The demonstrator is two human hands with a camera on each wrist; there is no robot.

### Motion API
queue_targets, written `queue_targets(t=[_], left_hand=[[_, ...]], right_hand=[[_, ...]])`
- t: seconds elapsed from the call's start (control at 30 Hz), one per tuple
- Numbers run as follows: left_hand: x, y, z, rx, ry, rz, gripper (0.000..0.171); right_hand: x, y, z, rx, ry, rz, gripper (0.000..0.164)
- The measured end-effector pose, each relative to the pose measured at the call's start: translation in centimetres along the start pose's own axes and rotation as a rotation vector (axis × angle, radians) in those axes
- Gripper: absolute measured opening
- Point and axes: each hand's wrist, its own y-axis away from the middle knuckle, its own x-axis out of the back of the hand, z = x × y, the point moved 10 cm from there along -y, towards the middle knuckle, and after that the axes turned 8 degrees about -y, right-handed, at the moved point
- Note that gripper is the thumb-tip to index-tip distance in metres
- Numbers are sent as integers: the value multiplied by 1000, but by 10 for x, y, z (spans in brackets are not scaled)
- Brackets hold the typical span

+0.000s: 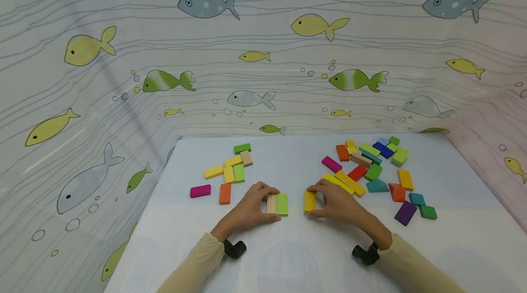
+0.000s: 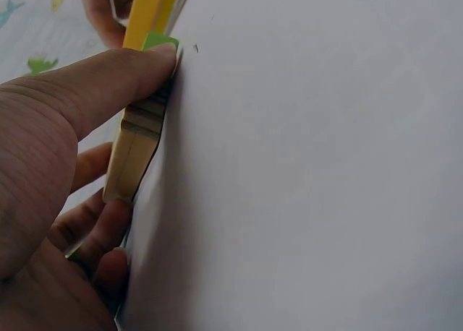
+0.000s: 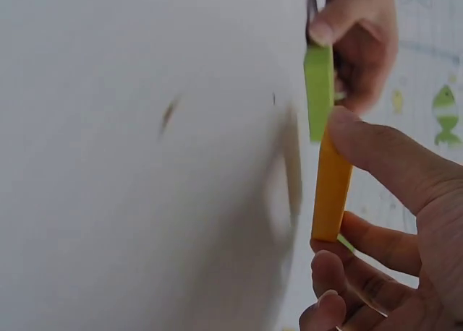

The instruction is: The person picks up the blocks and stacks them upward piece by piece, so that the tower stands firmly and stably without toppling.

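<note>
Near the middle of the white table, my left hand (image 1: pixel 249 206) grips a plain wood block (image 1: pixel 271 204) and a light green block (image 1: pixel 282 205) lying side by side. Thumb and fingers span their near and far ends; in the left wrist view the thumb lies across the wood block (image 2: pixel 134 154), with a corner of green past its tip. A short gap to the right, my right hand (image 1: pixel 339 202) pinches an orange-yellow block (image 1: pixel 309 201) between thumb and fingers. The right wrist view shows this yellow block (image 3: pixel 332 190) held on its ends, with the green block (image 3: pixel 319 92) beyond it.
Left of the hands lie several loose blocks, among them a magenta block (image 1: pixel 200 191) and an orange block (image 1: pixel 225 194). A larger scatter spreads at the right, with a purple block (image 1: pixel 405 213) and a red-orange wedge (image 1: pixel 397 192). A fish-patterned curtain (image 1: pixel 288 73) surrounds the table (image 1: pixel 288 265).
</note>
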Motion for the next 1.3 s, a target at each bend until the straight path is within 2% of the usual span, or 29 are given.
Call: queue_targets(t=[0.13,0.27,0.5,0.6,0.7,0.77,0.97,1.1,1.2,1.3], left_hand=[[2,0,2,-3,3,2,66],[3,1,2,3,4,4,66],[3,1,1,1,3,18,67],[3,1,-1,4,2,20,68],[2,1,-1,4,0,15,70],[2,1,-1,1,8,11,71],[2,1,2,-10,9,2,72],[2,2,3,-15,7,3,72],[3,2,4,-14,14,3,72],[3,2,6,-14,30,1,71]], right_hand=[[-19,-15,-19,17,29,-8,61],[-30,-21,-31,17,22,-26,61],[-37,-23,-35,-1,31,-35,62],[-34,-22,-33,11,-2,-48,63],[-22,-19,-22,5,-48,-34,58],[-7,-14,-11,-1,-69,-2,51],[57,11,40,-40,-66,138,38],[91,27,78,-115,-23,205,35],[106,35,98,-169,-3,240,33],[110,36,108,-217,15,247,38]])
